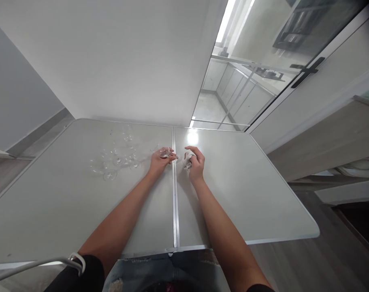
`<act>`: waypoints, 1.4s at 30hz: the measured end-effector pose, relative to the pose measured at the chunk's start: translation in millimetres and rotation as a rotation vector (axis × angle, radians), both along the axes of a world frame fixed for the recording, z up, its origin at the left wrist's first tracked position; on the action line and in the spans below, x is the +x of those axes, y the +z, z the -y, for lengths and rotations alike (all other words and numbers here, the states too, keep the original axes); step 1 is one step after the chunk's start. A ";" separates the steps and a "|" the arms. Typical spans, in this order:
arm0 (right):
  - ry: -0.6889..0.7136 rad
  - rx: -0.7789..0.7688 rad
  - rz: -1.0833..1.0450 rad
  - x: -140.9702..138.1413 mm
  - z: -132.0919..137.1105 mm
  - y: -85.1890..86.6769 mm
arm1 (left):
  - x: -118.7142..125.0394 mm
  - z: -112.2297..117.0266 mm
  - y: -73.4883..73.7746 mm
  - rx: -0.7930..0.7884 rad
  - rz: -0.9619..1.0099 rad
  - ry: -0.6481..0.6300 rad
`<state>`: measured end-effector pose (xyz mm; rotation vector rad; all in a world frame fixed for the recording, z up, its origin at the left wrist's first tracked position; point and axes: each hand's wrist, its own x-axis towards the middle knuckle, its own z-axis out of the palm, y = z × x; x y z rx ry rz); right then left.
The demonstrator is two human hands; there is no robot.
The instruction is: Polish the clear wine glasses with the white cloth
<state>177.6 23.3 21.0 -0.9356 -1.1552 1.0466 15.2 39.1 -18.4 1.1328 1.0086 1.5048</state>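
Near the middle of the table, my left hand (158, 160) is closed around a small stemmed glass (165, 153). The glass is clear and lies tilted on its side, its foot pointing right. Just across the table seam, my right hand (197, 161) grips a crumpled white cloth (188, 159), right beside the foot of the glass. Whether the cloth touches the foot I cannot tell. To the left of my left hand stand several more clear stemmed glasses (110, 174), grouped together and hard to separate by eye.
The pale folding table (233, 194) has a metal seam (175, 202) down its middle. A white wall (126, 61) rises behind it. At the right is a glazed door with a black handle (307, 72). A grey cable (35, 265) crosses the lower left.
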 end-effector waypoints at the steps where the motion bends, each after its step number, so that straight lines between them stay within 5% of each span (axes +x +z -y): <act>1: 0.012 0.004 0.061 1.4 0.4 0.7 | -0.5 -0.7 -1.0 0.008 -0.019 0.002; 6: 0.151 0.118 0.444 3.3 2.1 0.3 | -5.1 -5.7 -9.2 0.063 -0.116 0.022; 17: 0.140 -0.035 0.378 -18.2 -1.2 -15.1 | -0.8 -7.0 -21.4 0.208 -0.266 -0.060; 23: -0.048 -0.035 0.419 -9.2 -7.0 -18.1 | 0.2 -3.1 -13.2 0.220 -0.352 -0.126; 30: -0.409 -0.170 0.596 56.1 -39.2 -20.2 | -0.4 4.8 -0.2 0.132 -0.327 -0.051; 35: -0.462 -0.277 0.661 85.8 -49.3 -31.4 | -0.3 5.8 1.3 0.107 -0.339 -0.047; 42: -0.492 -0.295 0.652 91.3 -55.4 -40.4 | -1.1 4.5 -1.1 0.098 -0.330 -0.047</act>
